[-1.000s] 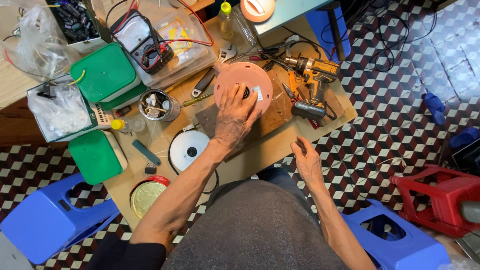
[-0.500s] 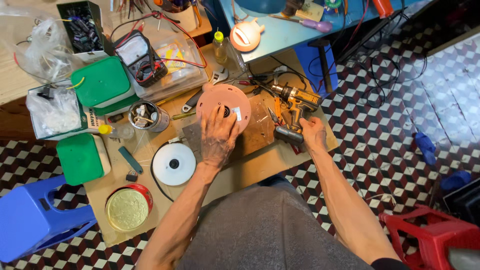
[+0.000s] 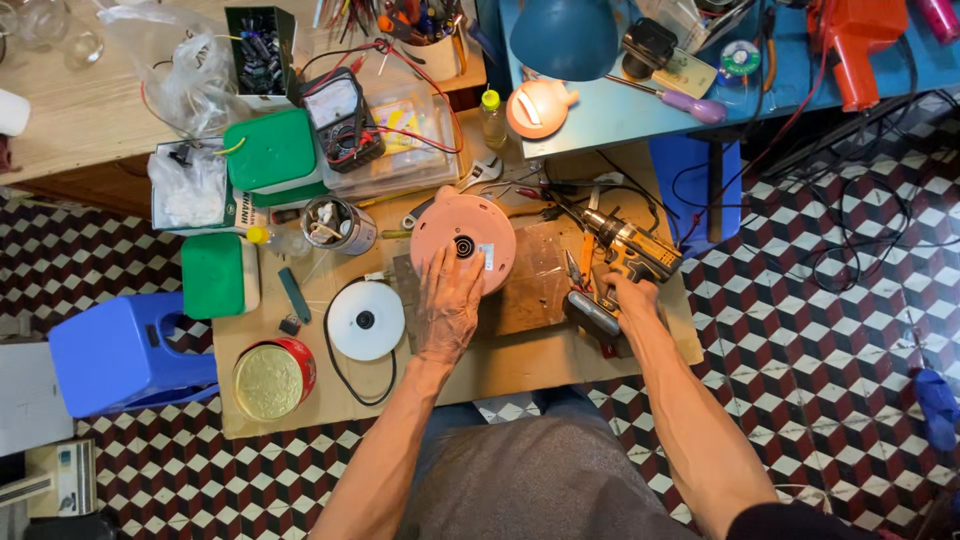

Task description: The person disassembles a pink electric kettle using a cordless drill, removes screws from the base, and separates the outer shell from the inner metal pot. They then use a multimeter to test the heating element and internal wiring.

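A round pink appliance base point(image 3: 470, 228) lies flat on a brown board in the middle of the low work table. My left hand point(image 3: 449, 305) rests palm down on its near edge, fingers spread. To the right lies a yellow and black cordless drill point(image 3: 628, 252). My right hand point(image 3: 624, 297) is closed around the drill's grip, just above its dark battery block point(image 3: 592, 315). A white round disc point(image 3: 366, 320) with a black cord lies left of my left hand.
A gold-lidded red tin point(image 3: 272, 378) sits at the table's near left corner. Green boxes point(image 3: 272, 152), a multimeter point(image 3: 340, 115), a small can of parts point(image 3: 336, 224) and a wrench point(image 3: 478, 176) crowd the back. A blue stool point(image 3: 120, 352) stands left, a blue bench point(image 3: 700, 90) right.
My right hand has come up from beside my lap to the drill and closed on its grip. My left hand has stayed on the pink base. The view has shifted upward.
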